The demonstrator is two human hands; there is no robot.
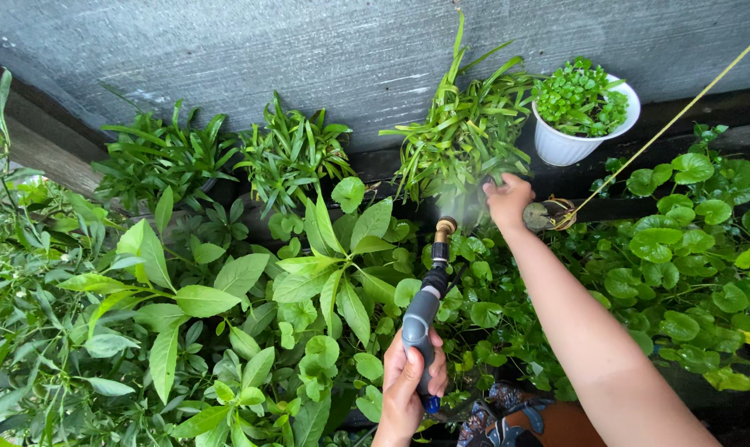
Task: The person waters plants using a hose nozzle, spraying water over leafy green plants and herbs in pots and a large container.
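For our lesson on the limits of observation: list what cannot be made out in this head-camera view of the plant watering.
- Right hand: its fingers reach into the grassy plant; leaves hide any grip.
- Spray wand: its lower end is covered by the left hand.
- Yellow cord: cut off at the frame's right edge.
- Pots beneath the broad-leaved plants: hidden by foliage.

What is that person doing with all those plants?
The person's left hand holds a grey spray nozzle with a brass tip, and a fine mist of water comes out toward a long-leaved plant by the wall. The right hand reaches out and touches that plant's lower leaves. A white pot of small green leaves sits just beside it.
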